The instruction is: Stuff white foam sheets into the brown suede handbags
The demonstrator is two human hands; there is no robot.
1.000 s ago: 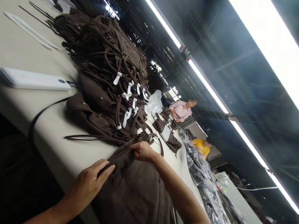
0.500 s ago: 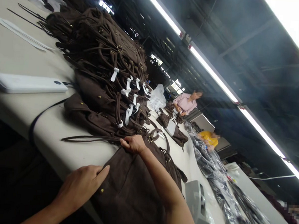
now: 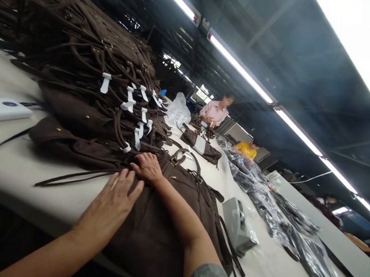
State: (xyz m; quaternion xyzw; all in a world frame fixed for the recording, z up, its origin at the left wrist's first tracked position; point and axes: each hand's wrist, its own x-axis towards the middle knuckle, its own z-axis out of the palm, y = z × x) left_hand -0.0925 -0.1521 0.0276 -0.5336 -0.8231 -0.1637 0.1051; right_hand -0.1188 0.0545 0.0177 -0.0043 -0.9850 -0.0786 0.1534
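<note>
A tall pile of brown bags (image 3: 83, 67) with white tags fills the upper left of the frame on a pale surface (image 3: 22, 163). A white power bank (image 3: 3, 109) lies at the left edge. Lower right sit a grey tape dispenser (image 3: 237, 228) and clear plastic sleeves (image 3: 274, 217). Two co-workers (image 3: 215, 111) stand at centre.

A: Where does the single view sit?

B: On the person's head. It looks forward and down along the bench (image 3: 25, 167), rolled hard to one side, so the bench edge runs slantwise and the ceiling lights (image 3: 238, 67) cut diagonally across the upper right.

A: How near is it?

B: Close. The left hand (image 3: 111, 203) and the right hand (image 3: 148, 167) fill the lower middle, laid on the brown bag (image 3: 168, 220), with the stack of bags (image 3: 83, 75) just beyond at upper left.

A: And farther off?

B: The view reaches down the bench to a person in pink (image 3: 215, 111). There is no second view to share with.
</note>
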